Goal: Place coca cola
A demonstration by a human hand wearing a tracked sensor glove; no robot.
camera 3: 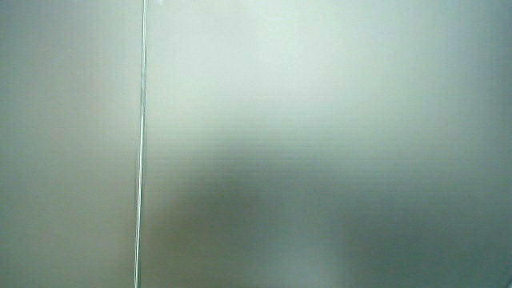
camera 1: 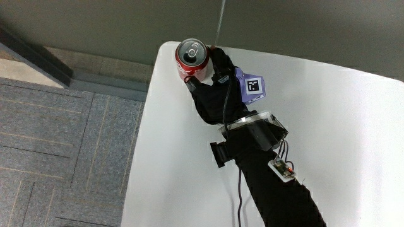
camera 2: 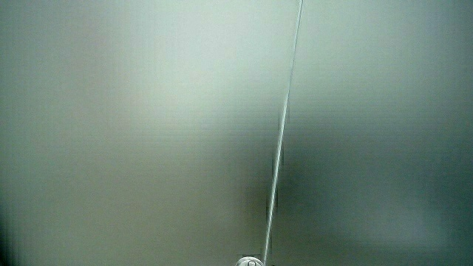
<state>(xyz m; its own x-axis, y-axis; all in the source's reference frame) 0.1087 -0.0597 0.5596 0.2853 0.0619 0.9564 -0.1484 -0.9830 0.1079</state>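
Observation:
A red Coca-Cola can (camera 1: 191,58) stands upright at a rounded corner of the white table (camera 1: 353,126), seen from above with its silver top showing. The hand (camera 1: 218,88) in its black glove wraps its fingers around the can's side, with the patterned cube (camera 1: 252,86) on its back. The forearm (camera 1: 278,189) stretches across the table toward the person. Both side views show only a pale wall; the rim of the can's silver top (camera 2: 250,262) just peeks in at the edge of a side view.
Grey carpet tiles (camera 1: 57,139) cover the floor beside the table's edge. A wall with a dark baseboard (camera 1: 95,79) runs close to the corner where the can stands. A cable (camera 1: 240,195) hangs from the wrist strap.

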